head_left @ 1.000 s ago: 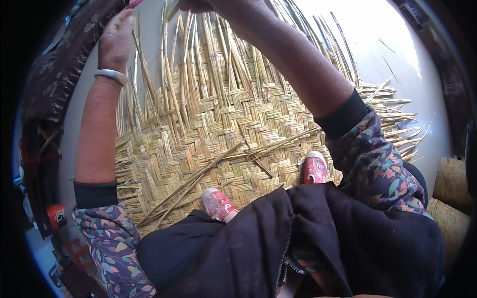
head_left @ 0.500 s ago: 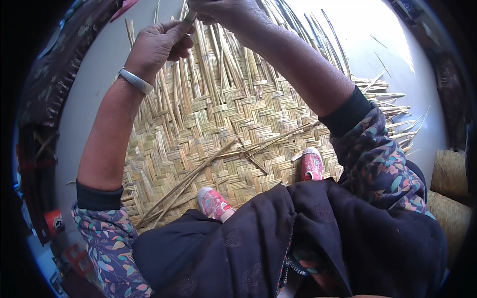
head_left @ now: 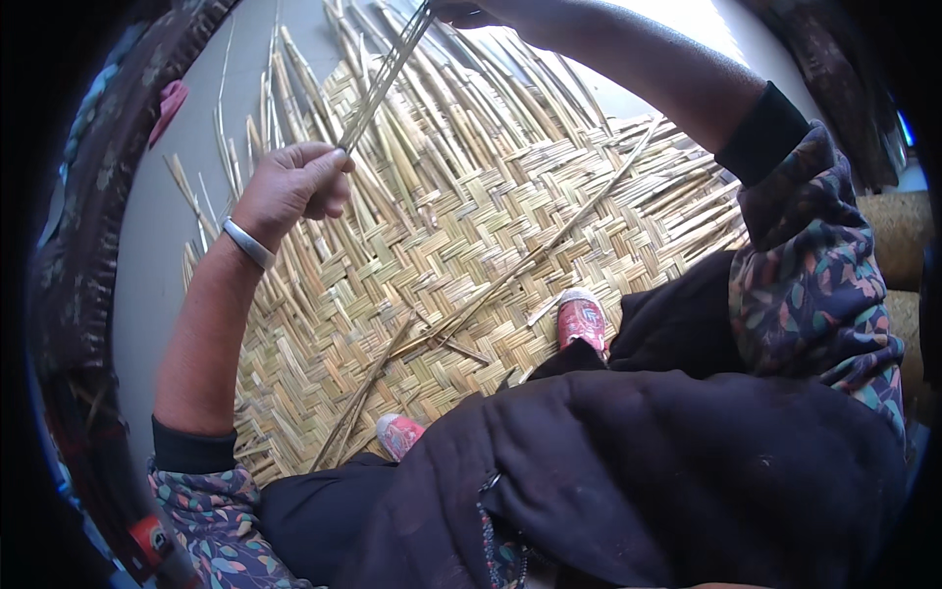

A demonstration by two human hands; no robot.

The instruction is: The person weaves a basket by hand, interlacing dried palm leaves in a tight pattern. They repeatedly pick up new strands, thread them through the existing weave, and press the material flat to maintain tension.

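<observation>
A flattened reed strip stretches slantwise between my two hands. Its lower end is pinched in my left hand, thumb against curled fingers, with a silver bangle on that wrist. Up at the top edge of the view my right hand is partly cut off; its fingers are mostly out of sight, beside the strip's upper end. Below lies a large woven reed mat in a zigzag pattern, with long unwoven reed ends fanning out at its far side.
Loose reeds lie across the mat near my feet in red patterned shoes. Dark cloth-covered furniture runs along the left. Straw-coloured round seats stand at the right. A pink cloth is at the upper left.
My hands, close together before, have drawn apart, with the strip now stretched between them. The left came down; the right went up toward the top edge. My view has shifted and tilted.
</observation>
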